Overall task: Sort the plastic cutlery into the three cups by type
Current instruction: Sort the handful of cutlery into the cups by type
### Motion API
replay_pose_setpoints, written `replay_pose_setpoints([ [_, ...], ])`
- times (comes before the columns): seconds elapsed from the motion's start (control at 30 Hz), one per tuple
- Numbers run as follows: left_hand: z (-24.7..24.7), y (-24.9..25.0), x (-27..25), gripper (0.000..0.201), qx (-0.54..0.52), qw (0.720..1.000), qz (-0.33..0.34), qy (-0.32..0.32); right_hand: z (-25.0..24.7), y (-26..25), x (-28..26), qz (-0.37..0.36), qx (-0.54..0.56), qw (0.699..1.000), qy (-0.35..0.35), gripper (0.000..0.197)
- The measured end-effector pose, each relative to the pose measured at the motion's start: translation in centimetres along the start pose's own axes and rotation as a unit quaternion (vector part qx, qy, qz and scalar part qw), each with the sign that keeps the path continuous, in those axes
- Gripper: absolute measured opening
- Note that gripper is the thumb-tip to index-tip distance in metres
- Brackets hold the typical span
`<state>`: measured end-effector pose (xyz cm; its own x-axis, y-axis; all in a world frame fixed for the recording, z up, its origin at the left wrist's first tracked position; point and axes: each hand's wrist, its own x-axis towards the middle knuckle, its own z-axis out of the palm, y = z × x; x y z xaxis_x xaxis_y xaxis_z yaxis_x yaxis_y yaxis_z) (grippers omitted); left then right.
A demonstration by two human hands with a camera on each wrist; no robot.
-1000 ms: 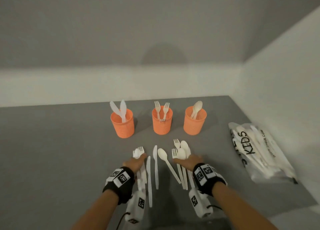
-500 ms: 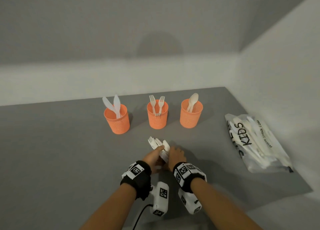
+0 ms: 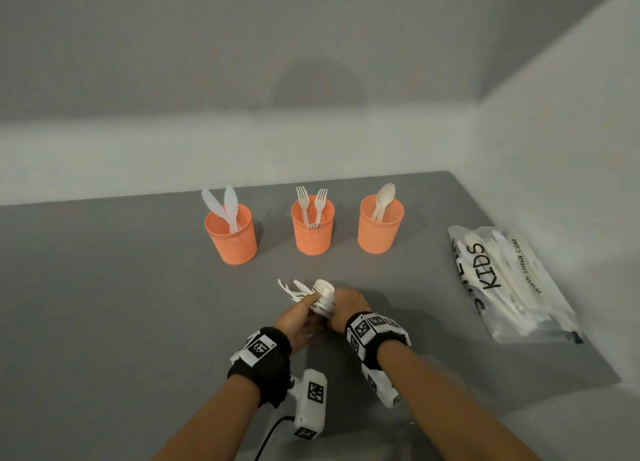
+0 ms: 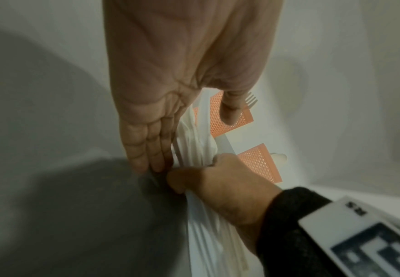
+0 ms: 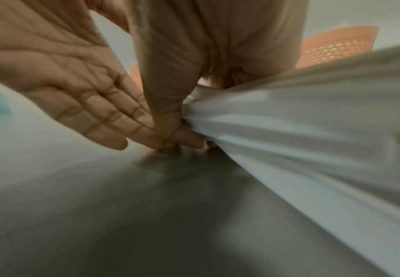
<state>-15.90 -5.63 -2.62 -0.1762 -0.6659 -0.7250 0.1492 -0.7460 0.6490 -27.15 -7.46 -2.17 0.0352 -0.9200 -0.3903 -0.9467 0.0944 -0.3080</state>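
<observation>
Three orange mesh cups stand in a row: the left cup (image 3: 231, 238) holds knives, the middle cup (image 3: 312, 232) forks, the right cup (image 3: 381, 232) spoons. In front of them both hands hold a gathered bundle of white plastic cutlery (image 3: 317, 296), its heads fanning out to the upper left. My right hand (image 3: 346, 308) has thumb and fingers curled round the bundle (image 4: 194, 138). My left hand (image 3: 299, 318) presses its straight fingers (image 4: 147, 148) flat against the bundle's side, thumb apart. The handles (image 5: 289, 140) run back under the right wrist.
A clear plastic bag (image 3: 509, 284) printed "KIDS", with more white cutlery inside, lies on the grey table (image 3: 104, 287) at the right, near the side wall. A white wall runs behind the cups.
One second ago the cutlery lay spread on the table between my hands. The hands swept it together, and it is now one bundle held between them.
</observation>
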Motion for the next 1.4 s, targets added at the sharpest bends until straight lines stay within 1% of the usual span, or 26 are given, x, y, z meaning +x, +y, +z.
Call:
replay_pose_setpoints([
  [0.07, -0.4, -0.3, 0.0, 0.035, -0.002, 1.0, 0.002, -0.016, 0.0, 0.4, -0.2, -0.01, 0.024, 1.0, 0.002, 0.039],
  [0.1, -0.7, -0.5, 0.0, 0.034, 0.001, 1.0, 0.005, -0.018, -0.2, 0.7, -0.4, -0.013, 0.055, 0.998, 0.007, 0.044],
  [0.17, -0.9, -0.6, -0.3, 0.029, -0.009, 1.0, 0.008, -0.018, -1.1, 1.4, -0.8, -0.024, 0.135, 0.99, 0.023, 0.054],
  [0.2, -0.9, -0.6, -0.7, 0.027, -0.017, 1.0, 0.007, -0.02, -1.8, 1.7, -1.1, -0.035, 0.185, 0.982, 0.034, 0.057],
  [0.23, -1.0, -0.8, -0.9, 0.025, -0.019, 1.0, 0.005, -0.024, -2.5, 1.8, -1.4, -0.046, 0.238, 0.969, 0.05, 0.058],
  [0.27, -0.6, -0.2, -1.6, 0.024, -0.019, 0.999, 0.011, -0.031, -3.9, 1.8, -1.7, -0.06, 0.296, 0.95, 0.075, 0.056],
  [0.33, -0.2, -0.2, -1.8, 0.027, -0.038, 0.998, 0.003, -0.044, -5.1, 1.4, -2.2, -0.08, 0.419, 0.898, 0.107, 0.041],
  [0.4, 0.3, -0.3, -2.0, 0.036, -0.055, 0.997, -0.013, -0.055, -6.0, 0.6, -2.6, -0.086, 0.484, 0.86, 0.139, 0.025],
  [0.47, 0.9, -0.6, -2.3, 0.046, -0.077, 0.994, -0.026, -0.069, -6.5, -0.5, -3.2, -0.094, 0.53, 0.827, 0.162, 0.021],
  [0.53, 1.2, -0.7, -2.2, 0.055, -0.101, 0.991, -0.032, -0.08, -6.5, -1.4, -3.5, -0.102, 0.564, 0.8, 0.177, 0.015],
  [0.63, 1.8, -0.1, -2.1, 0.059, -0.166, 0.983, -0.024, -0.072, -5.8, -2.0, -3.7, -0.11, 0.583, 0.783, 0.185, 0.015],
  [0.7, 2.2, 0.9, -2.5, 0.057, -0.188, 0.98, -0.007, -0.07, -5.6, -2.3, -4.1, -0.116, 0.595, 0.772, 0.192, 0.024],
  [0.77, 2.7, 1.8, -2.8, 0.05, -0.189, 0.979, 0.011, -0.075, -5.4, -2.6, -4.3, -0.121, 0.611, 0.756, 0.203, 0.031],
  [0.87, 3.3, 2.6, -3.2, 0.041, -0.175, 0.981, 0.035, -0.073, -5.2, -3.1, -4.3, -0.121, 0.633, 0.734, 0.213, 0.029],
  [0.97, 3.6, 3.1, -4.0, 0.038, -0.163, 0.982, 0.047, -0.084, -4.9, -3.4, -4.3, -0.123, 0.657, 0.721, 0.186, 0.034],
  [1.03, 3.9, 3.2, -4.5, 0.034, -0.161, 0.98, 0.061, -0.096, -5.1, -3.3, -4.1, -0.124, 0.652, 0.729, 0.165, 0.037],
  [1.07, 4.0, 3.2, -4.7, 0.032, -0.16, 0.98, 0.067, -0.097, -5.3, -3.2, -3.9, -0.119, 0.648, 0.736, 0.155, 0.035],
  [1.13, 4.3, 3.2, -4.7, 0.034, -0.134, 0.985, 0.077, -0.076, -5.6, -2.7, -3.5, -0.099, 0.642, 0.75, 0.124, 0.027],
  [1.2, 4.4, 3.2, -4.5, 0.048, -0.084, 0.992, 0.082, -0.047, -5.5, -2.2, -3.0, -0.084, 0.643, 0.758, 0.067, 0.017],
  [1.23, 4.3, 3.2, -4.4, 0.051, -0.059, 0.994, 0.082, -0.037, -5.5, -2.0, -2.8, -0.081, 0.648, 0.756, 0.033, 0.01],
  [1.27, 4.1, 3.2, -4.3, 0.05, -0.04, 0.995, 0.08, -0.032, -5.4, -1.9, -2.7, -0.079, 0.658, 0.749, 0.004, 0.007],
  [1.33, 3.9, 3.0, -4.3, 0.046, -0.018, 0.996, 0.074, -0.044, -5.1, -1.7, -2.2, -0.074, 0.676, 0.732, -0.036, 0.018],
  [1.4, 3.7, 3.0, -4.5, 0.044, -0.012, 0.996, 0.063, -0.063, -4.9, -1.7, -2.0, -0.071, 0.684, 0.724, -0.056, 0.016],
])
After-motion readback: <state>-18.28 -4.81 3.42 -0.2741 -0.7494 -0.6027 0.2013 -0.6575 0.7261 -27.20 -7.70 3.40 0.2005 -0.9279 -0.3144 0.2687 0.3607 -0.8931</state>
